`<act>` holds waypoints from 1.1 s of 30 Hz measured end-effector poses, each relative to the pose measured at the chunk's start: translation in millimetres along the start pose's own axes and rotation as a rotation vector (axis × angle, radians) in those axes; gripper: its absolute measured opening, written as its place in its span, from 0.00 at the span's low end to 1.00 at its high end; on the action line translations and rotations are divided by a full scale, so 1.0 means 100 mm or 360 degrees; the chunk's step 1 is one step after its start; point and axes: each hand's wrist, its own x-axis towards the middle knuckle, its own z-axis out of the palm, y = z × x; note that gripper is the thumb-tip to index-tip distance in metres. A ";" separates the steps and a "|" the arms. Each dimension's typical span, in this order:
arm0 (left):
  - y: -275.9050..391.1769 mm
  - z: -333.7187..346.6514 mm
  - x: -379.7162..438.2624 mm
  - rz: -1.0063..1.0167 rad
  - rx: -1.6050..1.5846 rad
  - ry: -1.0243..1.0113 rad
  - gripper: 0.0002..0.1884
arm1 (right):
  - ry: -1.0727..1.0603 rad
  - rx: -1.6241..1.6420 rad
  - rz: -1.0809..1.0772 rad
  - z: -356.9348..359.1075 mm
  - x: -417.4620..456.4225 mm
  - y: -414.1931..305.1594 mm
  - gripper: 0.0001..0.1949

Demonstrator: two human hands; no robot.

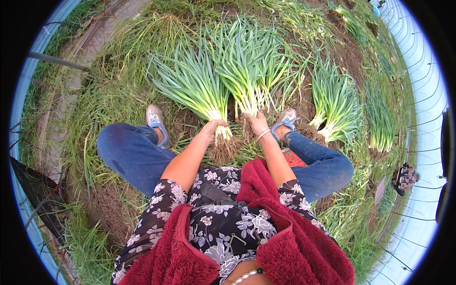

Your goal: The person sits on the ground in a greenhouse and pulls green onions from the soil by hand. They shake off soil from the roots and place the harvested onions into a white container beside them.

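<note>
My left hand (pixel 215 131) is wrapped around the pale stems of a fanned bunch of leek-like allium plants (pixel 194 83). Its brown, soil-covered roots (pixel 223 149) hang below my fingers, towards my lap. Beside it, my right hand (pixel 257 124), with a white band at the wrist, grips a second bunch of the same plants (pixel 237 67) near the root end. The leaves of both bunches point away from me and meet in the middle. Just behind the second bunch, more loose plants (pixel 272 76) lie on the ground, partly covered by it.
Two bunches (pixel 336 103) lie at the right, and a further pile (pixel 379 117) sits beyond them. My shoes (pixel 155 119) flank the bunches. Red mesh (pixel 295 158) shows under my right leg. A person (pixel 405 178) is far right, near the plastic tunnel wall (pixel 427 142). A pole (pixel 58 60) juts in at left.
</note>
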 end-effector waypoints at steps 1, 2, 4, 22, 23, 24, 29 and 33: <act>-0.01 0.01 0.00 -0.0026 0.0006 -0.0009 0.13 | 0.0023 0.0046 0.0034 0.03 -0.01 -0.04 0.09; -0.02 0.02 0.00 -0.0052 0.0012 -0.0018 0.13 | -0.0075 -0.0182 0.0020 0.01 0.08 0.12 0.09; -0.03 -0.01 -0.03 -0.0012 -0.0063 -0.0171 0.15 | -0.0131 -0.0670 0.0017 0.11 0.06 0.25 0.12; 0.02 -0.12 0.04 0.0393 -0.0029 -0.0151 0.11 | 0.0523 -0.0484 -0.0582 -0.03 0.08 -0.38 0.05; 0.01 -0.04 0.05 0.0323 -0.0039 -0.0162 0.11 | 0.0520 -0.0885 -0.0395 -0.19 0.18 -0.19 0.11; 0.00 -0.12 0.02 0.0292 -0.0080 -0.0116 0.11 | 0.0426 -0.1205 -0.0309 0.10 0.04 -0.28 0.22; -0.08 -0.14 0.00 -0.0074 -0.0182 -0.0057 0.10 | -0.0526 -0.1781 0.0296 0.51 -0.08 0.21 0.51; -0.07 -0.06 -0.08 -0.0019 -0.0061 -0.0015 0.13 | -0.0456 -0.1826 -0.0006 0.45 -0.13 0.27 0.47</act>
